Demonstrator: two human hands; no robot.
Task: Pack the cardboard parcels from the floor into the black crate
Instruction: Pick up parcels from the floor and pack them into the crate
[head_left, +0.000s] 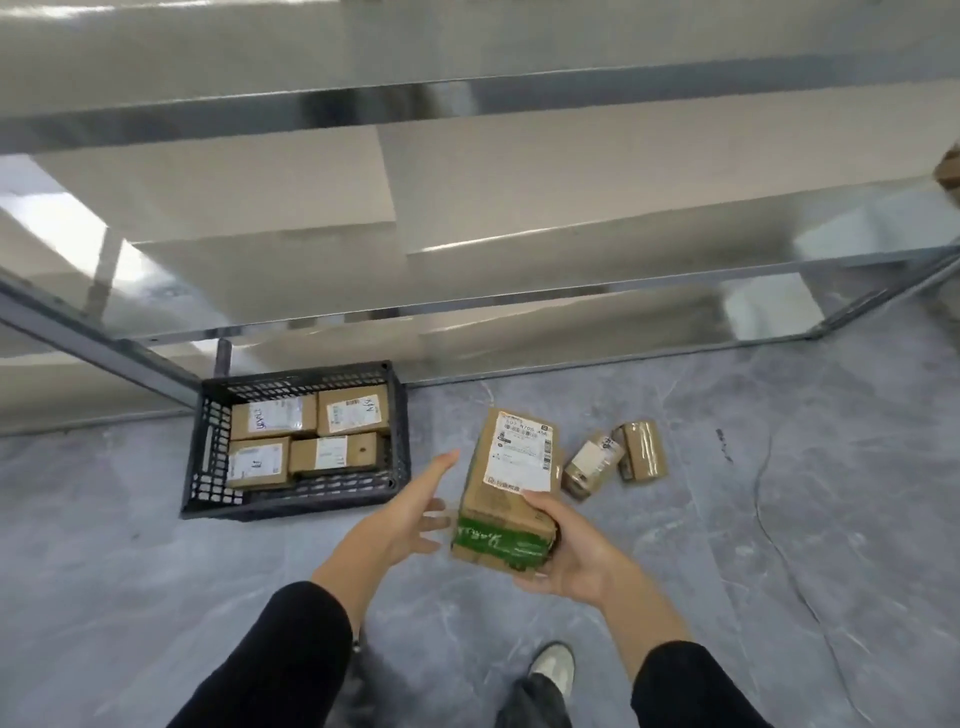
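Parcel (511, 483) gripped at its near end by right hand (571, 556); left hand (410, 514) spread open just beside.

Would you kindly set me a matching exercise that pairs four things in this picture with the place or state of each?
Things:
1. black crate
2. green-taped parcel
3. left hand
4. small taped parcels

States:
A. open, holding nothing
B. lying on the floor
C. contains four labelled parcels
D. gripped by the right hand

Pairs: 1-C, 2-D, 3-A, 4-B
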